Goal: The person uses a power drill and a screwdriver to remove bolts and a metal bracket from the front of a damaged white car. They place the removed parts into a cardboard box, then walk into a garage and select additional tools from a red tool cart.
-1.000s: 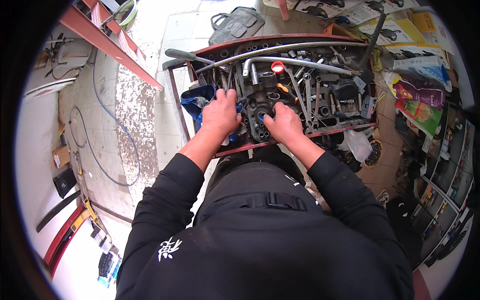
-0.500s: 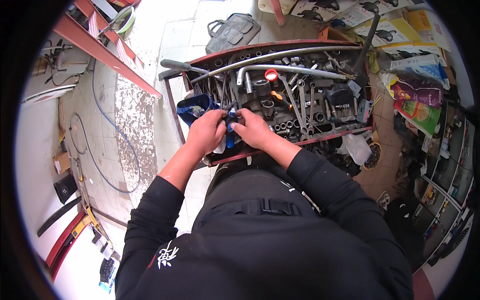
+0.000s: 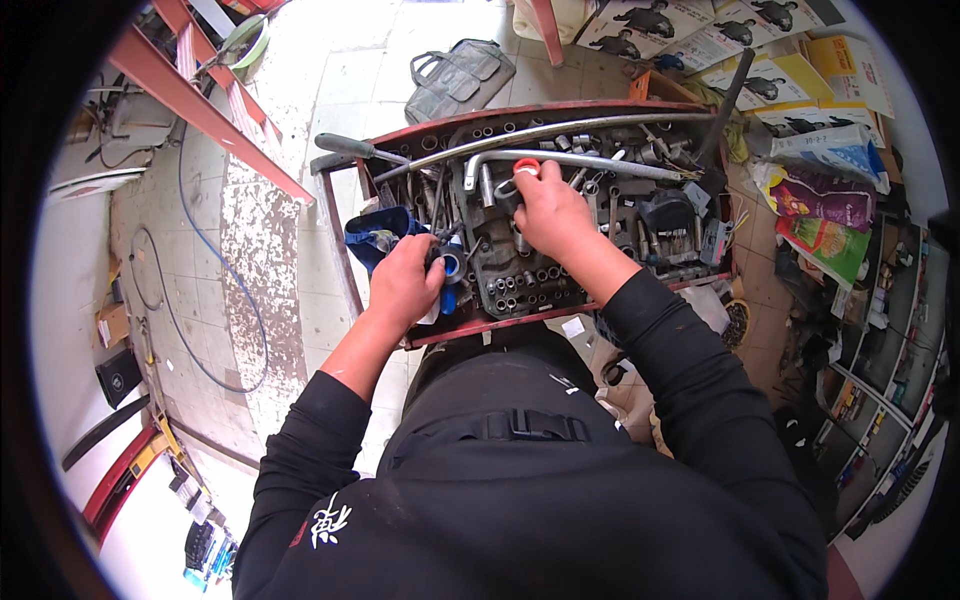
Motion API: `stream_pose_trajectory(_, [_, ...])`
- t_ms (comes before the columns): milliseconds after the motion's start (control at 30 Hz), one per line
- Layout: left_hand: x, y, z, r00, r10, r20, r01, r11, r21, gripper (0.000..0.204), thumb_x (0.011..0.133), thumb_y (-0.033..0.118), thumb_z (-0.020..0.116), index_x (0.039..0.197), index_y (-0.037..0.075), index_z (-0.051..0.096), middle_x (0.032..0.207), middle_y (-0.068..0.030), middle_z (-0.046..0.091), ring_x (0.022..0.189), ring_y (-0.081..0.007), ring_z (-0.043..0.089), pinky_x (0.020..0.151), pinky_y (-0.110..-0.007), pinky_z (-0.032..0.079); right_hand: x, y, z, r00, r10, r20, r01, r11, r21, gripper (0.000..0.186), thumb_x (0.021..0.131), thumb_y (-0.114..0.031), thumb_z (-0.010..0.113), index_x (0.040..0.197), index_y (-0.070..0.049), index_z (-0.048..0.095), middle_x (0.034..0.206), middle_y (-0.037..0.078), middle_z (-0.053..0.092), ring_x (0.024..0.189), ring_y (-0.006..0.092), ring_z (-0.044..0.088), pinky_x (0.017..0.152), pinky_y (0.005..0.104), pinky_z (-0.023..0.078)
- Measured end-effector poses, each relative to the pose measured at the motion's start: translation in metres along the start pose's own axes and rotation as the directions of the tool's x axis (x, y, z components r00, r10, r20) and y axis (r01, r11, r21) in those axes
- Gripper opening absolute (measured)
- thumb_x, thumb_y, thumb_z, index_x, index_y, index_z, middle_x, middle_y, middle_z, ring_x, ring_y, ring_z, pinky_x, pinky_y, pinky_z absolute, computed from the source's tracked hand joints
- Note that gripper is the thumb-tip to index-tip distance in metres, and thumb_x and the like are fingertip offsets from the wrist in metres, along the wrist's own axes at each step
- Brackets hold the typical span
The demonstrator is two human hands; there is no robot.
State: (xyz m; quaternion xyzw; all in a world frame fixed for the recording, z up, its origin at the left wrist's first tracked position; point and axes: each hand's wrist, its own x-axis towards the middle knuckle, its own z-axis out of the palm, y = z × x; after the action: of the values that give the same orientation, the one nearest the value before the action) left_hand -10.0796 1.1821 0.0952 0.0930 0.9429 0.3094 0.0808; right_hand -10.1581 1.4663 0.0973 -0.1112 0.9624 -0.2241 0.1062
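A red-rimmed tray (image 3: pixel 560 322) full of hand tools lies in front of me. Over its middle, my right hand (image 3: pixel 556 212) has its fingers closed around a large dark socket (image 3: pixel 508 195). Just beyond its fingertips is a red ring-shaped piece (image 3: pixel 527 166). My left hand (image 3: pixel 404 278) is at the tray's near left part, fingers curled around something dark that I cannot make out. Beside its fingertips stand a blue ring-ended piece (image 3: pixel 451 265) and a blue handle (image 3: pixel 448 300). Small sockets (image 3: pixel 508 284) sit in rows between my hands.
A long bent bar (image 3: pixel 590 161) and a screwdriver (image 3: pixel 345 146) lie across the tray's far side. A blue pouch (image 3: pixel 372 232) is at its left. Beyond it, a grey bag (image 3: pixel 460 80) rests on the floor. A blue hose (image 3: pixel 205 232) curls at left; colourful sacks (image 3: pixel 815 200) stand right.
My right hand has left the left hand's side, moved right and farther out, and closed on a large socket. My left hand stays near the blue pieces. The view has shifted slightly.
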Motion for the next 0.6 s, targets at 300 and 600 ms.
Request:
stream_pose_trajectory(300, [0.025, 0.039, 0.000, 0.992, 0.123, -0.001, -0.122, 0.983, -0.138, 0.060, 0.093, 0.014, 0.079, 0.150, 0.014, 0.062, 0.137, -0.0175, 0.068, 0.111, -0.0423, 0.074, 0.093, -0.051, 0.061, -0.029, -0.023, 0.017, 0.995, -0.047, -0.085, 0.056, 0.992, 0.114, 0.021, 0.091, -0.011, 0.078, 0.106, -0.006, 0.065, 0.116, 0.020, 0.062, 0.098, 0.0458, 0.072, 0.081, 0.0580, 0.060])
stream_pose_trajectory(600, [0.023, 0.046, 0.015, 0.993, 0.096, 0.066, -0.076, 0.964, -0.253, 0.071, 0.089, 0.013, 0.082, 0.156, 0.013, 0.058, 0.138, -0.0177, 0.069, 0.121, -0.0435, 0.072, 0.100, -0.049, 0.061, -0.072, -0.040, 0.028, 0.976, -0.107, -0.192, 0.185, 0.873, 0.451, 0.022, 0.090, -0.009, 0.083, 0.106, -0.007, 0.067, 0.121, 0.016, 0.066, 0.101, 0.0435, 0.072, 0.082, 0.0533, 0.061])
